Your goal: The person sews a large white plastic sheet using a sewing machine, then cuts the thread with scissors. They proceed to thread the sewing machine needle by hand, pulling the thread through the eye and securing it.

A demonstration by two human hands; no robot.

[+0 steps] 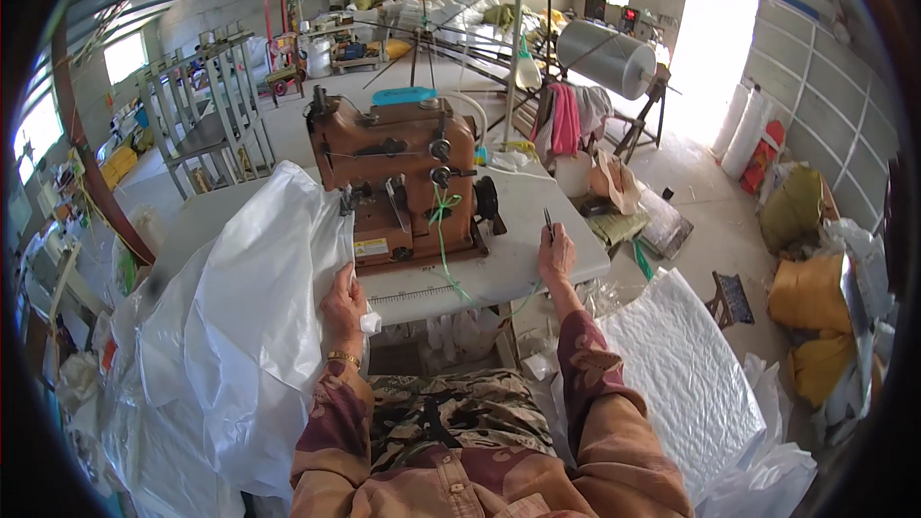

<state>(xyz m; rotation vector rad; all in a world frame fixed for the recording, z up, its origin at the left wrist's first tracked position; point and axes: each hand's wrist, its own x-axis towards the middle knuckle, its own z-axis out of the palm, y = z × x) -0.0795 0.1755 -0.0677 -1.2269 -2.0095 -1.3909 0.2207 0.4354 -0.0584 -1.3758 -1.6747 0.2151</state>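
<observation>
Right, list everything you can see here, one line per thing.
sewing machine: one, brown, on the white table
table: one, white, in front of the person
green thread: one strand, hanging down the machine's front
white plastic sheet: one large bag, left, draped from the table to the lap
white woven sack: one, on the floor at right
small scissors: one pair, dark, upright in the right hand
film roll: one, silvery, on a stand behind the table
pink cloth: one, hanging behind the machine
yellow bundles: several, far right
metal rack: one, grey, back left
left hand: grip on the sheet's edge
right hand: grip on the scissors
</observation>
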